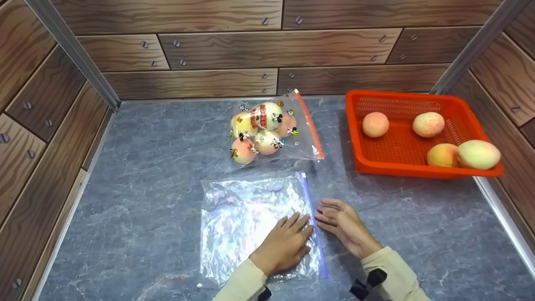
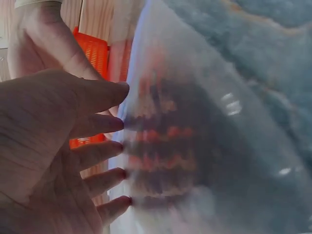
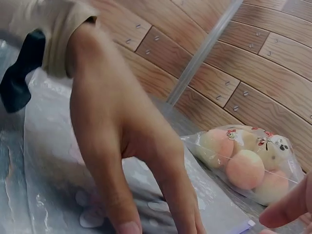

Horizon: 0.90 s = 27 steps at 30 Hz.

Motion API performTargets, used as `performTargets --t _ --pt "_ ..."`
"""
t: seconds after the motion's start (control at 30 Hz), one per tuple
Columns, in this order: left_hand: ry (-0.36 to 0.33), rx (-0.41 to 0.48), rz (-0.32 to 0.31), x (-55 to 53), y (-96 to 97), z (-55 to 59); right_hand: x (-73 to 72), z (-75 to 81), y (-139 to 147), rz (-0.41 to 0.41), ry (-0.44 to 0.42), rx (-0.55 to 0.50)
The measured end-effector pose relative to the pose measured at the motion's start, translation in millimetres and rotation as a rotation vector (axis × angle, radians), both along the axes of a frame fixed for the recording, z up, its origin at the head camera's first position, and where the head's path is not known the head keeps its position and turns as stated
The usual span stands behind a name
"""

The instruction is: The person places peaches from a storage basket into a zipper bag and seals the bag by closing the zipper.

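Observation:
A clear zip bag [image 1: 234, 234] with a purple zip edge [image 1: 314, 225] lies flat on the grey surface, with pale printed shapes on it. My left hand [image 1: 286, 242] rests on this bag with its fingers stretched toward the zip edge. Seen from the left wrist, the fingertips [image 2: 117, 148] touch the plastic close to the purple strip. Just to the right of that strip is my right hand [image 1: 345, 225], its fingers loosely bent and nothing held. Only part of the right hand [image 3: 290, 207] shows at the corner of the right wrist view.
Behind the flat bag lies a printed zip bag [image 1: 307, 144] with a red zip edge, holding several peach-like fruits. An orange-red basket [image 1: 397, 165] stands at the back right with several more fruits, one overlapping its front rim. Wood-patterned walls [image 1: 217, 50] enclose the back and sides.

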<state>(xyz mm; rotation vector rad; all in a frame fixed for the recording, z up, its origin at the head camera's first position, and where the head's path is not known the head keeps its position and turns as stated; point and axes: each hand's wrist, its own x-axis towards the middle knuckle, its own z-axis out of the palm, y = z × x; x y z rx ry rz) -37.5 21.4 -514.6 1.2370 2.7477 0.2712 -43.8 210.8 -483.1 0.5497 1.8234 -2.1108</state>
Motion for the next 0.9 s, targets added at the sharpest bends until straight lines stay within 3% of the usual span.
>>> performTargets --t 0.47,0.9 --pt "-0.020 0.021 0.004 -1.8 -2.2 -2.3 -1.2 -1.5 -0.8 0.009 -0.037 -0.051" --pt "-0.084 0.113 0.037 -0.7 -5.6 -2.2 -4.6 -3.6 -2.4 0.062 -0.025 -0.047"
